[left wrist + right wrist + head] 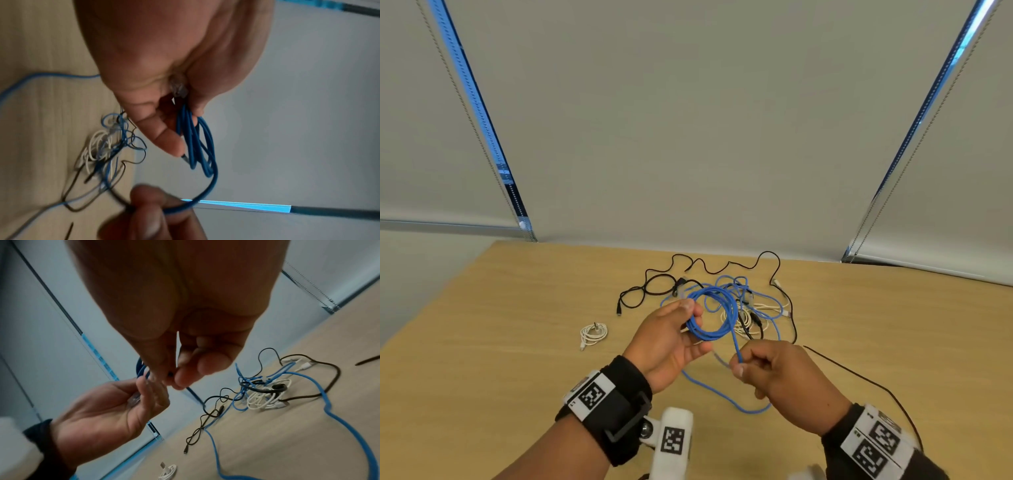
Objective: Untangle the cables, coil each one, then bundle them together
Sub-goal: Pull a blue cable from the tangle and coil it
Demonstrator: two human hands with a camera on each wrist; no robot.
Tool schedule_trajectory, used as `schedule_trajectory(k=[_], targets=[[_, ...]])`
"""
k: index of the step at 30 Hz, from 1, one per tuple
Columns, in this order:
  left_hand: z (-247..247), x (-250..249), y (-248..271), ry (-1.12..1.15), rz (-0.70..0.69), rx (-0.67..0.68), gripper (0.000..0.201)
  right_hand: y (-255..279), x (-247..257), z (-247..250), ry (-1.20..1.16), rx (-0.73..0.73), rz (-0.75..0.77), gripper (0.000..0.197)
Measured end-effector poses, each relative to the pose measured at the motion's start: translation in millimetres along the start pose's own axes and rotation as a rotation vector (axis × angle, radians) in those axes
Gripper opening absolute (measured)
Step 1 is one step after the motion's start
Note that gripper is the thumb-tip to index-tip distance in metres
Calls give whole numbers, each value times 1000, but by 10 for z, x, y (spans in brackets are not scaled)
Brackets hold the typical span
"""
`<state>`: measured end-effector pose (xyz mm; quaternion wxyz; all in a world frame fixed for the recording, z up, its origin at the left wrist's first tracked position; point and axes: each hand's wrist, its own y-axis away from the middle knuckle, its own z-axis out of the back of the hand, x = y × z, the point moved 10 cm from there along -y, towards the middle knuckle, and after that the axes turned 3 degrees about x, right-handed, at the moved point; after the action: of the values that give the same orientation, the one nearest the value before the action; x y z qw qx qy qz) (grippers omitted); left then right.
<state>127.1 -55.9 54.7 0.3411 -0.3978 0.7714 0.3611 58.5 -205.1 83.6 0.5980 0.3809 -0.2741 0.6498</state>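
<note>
From the head view, the left hand (671, 342) grips a blue coil (710, 317) above the desk (500, 342), while the right hand (784, 380) pinches its loose strand just beside. The left wrist view shows the loops (195, 142) pinched between thumb and fingers. In the right wrist view, the right fingertips (185, 378) pinch the strand, with the tangle (265, 391) lying on the desk beyond.

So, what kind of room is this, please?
Probably an office or meeting room: a light wooden table stands against windows covered by grey roller blinds with bead chains.
</note>
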Motion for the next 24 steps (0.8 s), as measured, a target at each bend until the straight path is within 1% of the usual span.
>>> schedule_trajectory(k=[2,3,5,6,8,10,11,12,13,14,15,16,17,19,20,22,24], targets=[[-110,48,34,16,41,30,30,-1,57,41,-6,-94,41,11],[-133,53,42,-24,36,24,30,4,93,66,10,-147,68,11],[-129,16,48,-136,-25,-18,31,21,151,85,12,-222,105,11],[-119,-17,52,-165,-64,-42,31,21,146,75,-28,-232,106,12],[-76,-61,46,-129,-117,-91,29,11,86,15,-183,-199,84,15],[-50,-98,49,-85,-153,-112,29,0,25,-69,-307,-126,42,18],[-39,-126,55,-106,-180,-121,30,-1,2,-94,-332,-106,22,18],[-20,-160,61,-161,-213,-136,31,-1,-15,-76,-332,-123,12,15],[-2,-197,69,-240,-248,-156,32,8,-27,0,-308,-190,11,13],[11,-233,80,-327,-279,-171,31,35,-29,128,-273,-299,23,15],[10,-255,84,-404,-301,-178,31,80,1,267,-242,-413,55,18],[-3,-260,80,-461,-312,-173,29,120,75,369,-220,-483,105,20],[-26,-254,76,-498,-320,-160,28,133,184,404,-203,-490,163,18],[-93,-245,77,-577,-344,-133,25,107,429,306,-135,-379,266,12],[-133,-246,85,-628,-362,-124,25,87,510,230,-68,-322,296,15],[-243,-242,105,-719,-390,-81,26,46,556,148,93,-278,309,25],[-348,-228,130,-770,-395,-25,27,10,518,173,208,-289,283,31]])
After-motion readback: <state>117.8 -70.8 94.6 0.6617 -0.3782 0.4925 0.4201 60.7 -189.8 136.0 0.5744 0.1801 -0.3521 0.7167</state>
